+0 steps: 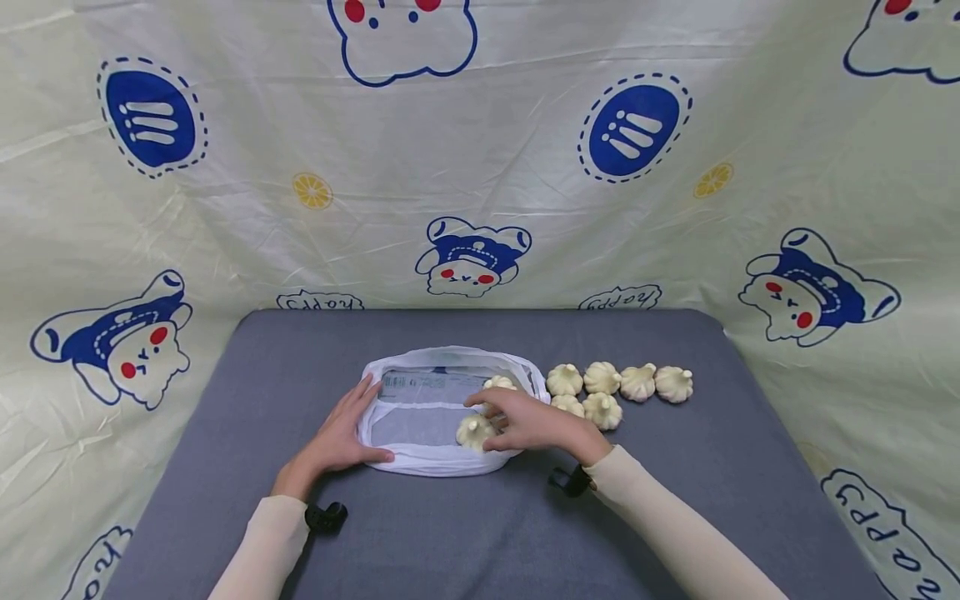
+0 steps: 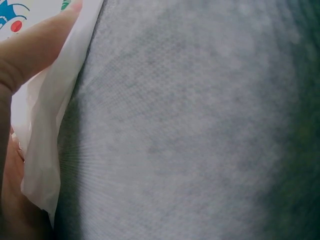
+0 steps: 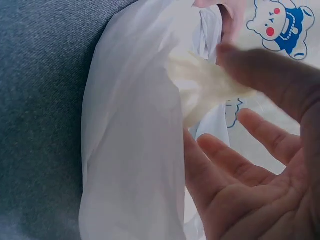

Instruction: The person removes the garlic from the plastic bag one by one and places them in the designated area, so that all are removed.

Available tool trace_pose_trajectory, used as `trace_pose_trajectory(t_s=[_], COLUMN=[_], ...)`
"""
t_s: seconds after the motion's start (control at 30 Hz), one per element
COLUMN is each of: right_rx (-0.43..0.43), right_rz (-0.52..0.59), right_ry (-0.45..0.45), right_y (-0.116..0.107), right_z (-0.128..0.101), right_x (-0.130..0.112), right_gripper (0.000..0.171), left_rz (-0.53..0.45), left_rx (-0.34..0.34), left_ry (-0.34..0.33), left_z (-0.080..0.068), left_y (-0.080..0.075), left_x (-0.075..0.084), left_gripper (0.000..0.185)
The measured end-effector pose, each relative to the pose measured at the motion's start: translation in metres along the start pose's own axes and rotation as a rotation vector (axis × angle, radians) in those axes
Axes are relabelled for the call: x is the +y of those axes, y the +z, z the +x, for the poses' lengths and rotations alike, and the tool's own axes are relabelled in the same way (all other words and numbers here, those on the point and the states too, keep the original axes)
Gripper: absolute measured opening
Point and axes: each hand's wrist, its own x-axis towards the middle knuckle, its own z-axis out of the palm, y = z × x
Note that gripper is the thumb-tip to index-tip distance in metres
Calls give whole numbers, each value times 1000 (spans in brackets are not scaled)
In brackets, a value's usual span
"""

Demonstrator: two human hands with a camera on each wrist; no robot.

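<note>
A thin white plastic bag [image 1: 450, 460] lies spread with its mouth wide, so that the grey cloth below shows through it. My left hand [image 1: 341, 429] steadies the bag's left rim; in the left wrist view the thumb [image 2: 37, 42] lies along the plastic. Two garlic bulbs are inside: one garlic bulb [image 1: 473, 432] at the front, another [image 1: 498, 382] partly behind my fingers. Over the bag's right side, my right hand [image 1: 525, 419] has its fingers spread close to the front bulb. In the right wrist view this bulb [image 3: 197, 92] sits between thumb and fingers, index finger lifted away.
Several more garlic bulbs [image 1: 602, 377] stand in two rows just right of the bag. The table [image 1: 450, 542] has a grey cloth cover. A printed pale curtain [image 1: 247, 225] hangs behind and at both sides. A black wrist camera [image 1: 570, 481] is on each wrist.
</note>
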Motion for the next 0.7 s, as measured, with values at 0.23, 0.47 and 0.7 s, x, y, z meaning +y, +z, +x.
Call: trace_pose_trajectory(t_s=[0.23,0.47,0.7], right_rx=[-24,-56,-86], right_rz=[-158,-245,-264], right_ry=[0,-20,-29], right_y=[2,0,0], right_z=[15,25,32], right_x=[3,0,0], right_gripper=[54,51,43], left_rz=[-13,-16,-9], left_rx=[-2,4,1], left_ry=[1,1,0], left_z=[-1,0,0], left_y=[3,3,1], left_x=[-1,-3,-3], left_gripper=[120,119,119])
